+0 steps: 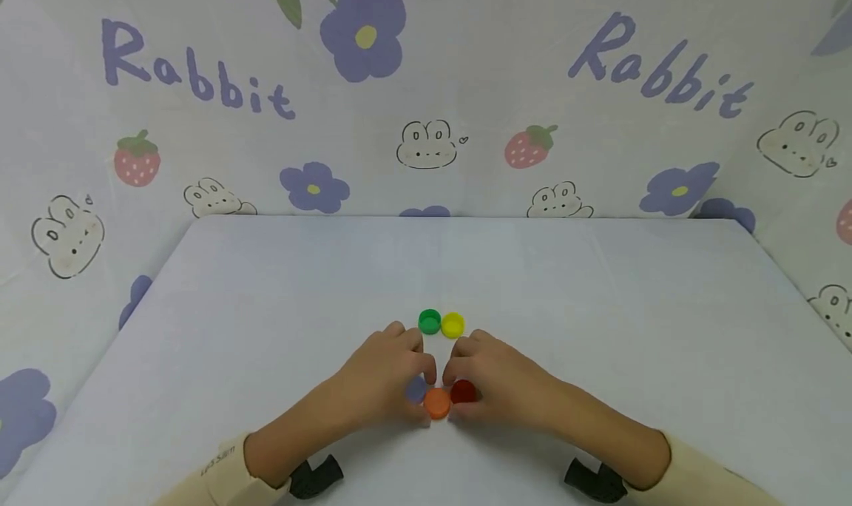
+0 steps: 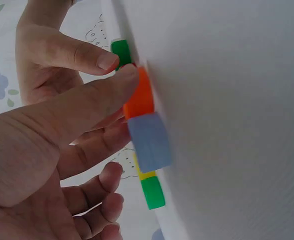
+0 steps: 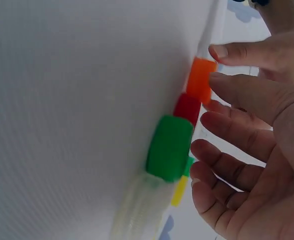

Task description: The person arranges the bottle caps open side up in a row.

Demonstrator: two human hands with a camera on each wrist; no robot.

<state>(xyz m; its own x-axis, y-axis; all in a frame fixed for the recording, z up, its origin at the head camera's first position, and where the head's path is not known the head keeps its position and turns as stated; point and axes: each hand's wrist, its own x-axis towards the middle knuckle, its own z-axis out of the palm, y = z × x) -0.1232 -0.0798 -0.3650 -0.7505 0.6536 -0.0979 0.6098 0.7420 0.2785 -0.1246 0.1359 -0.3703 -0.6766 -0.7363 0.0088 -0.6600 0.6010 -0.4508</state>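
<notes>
Left hand [image 1: 384, 380] and right hand [image 1: 507, 384] bracket the orange cap [image 1: 437, 403]

Head view: The orange cap lies on the white bench [image 1: 566, 291], between the blue cap [image 1: 416, 390] at the left hand and the red cap [image 1: 464, 392] at the right. Each hand's fingers bend down beyond this row, with the thumb on the near side. Farther out, the green cap [image 1: 429, 322] and the yellow cap [image 1: 453, 325] sit side by side. A printed cloth [image 1: 479, 62] with "Rabbit" lettering, flowers and strawberries rises behind.

Left wrist view: The left thumb's tip lies against the orange cap; the index finger reaches behind the blue one, while the other fingers curl loosely. Whether this grip pinches a cap, I cannot tell.

Right wrist view: The right thumb's tip is at the orange cap, with the index finger near the red one and the remaining fingers loosely bent, apart from the thumb. Whether this grip pinches anything cannot be told either. Beside the red cap is a larger-looking green piece [image 3: 170, 148], with a blurred, clear body [image 3: 142, 210] adjoining it.
</notes>
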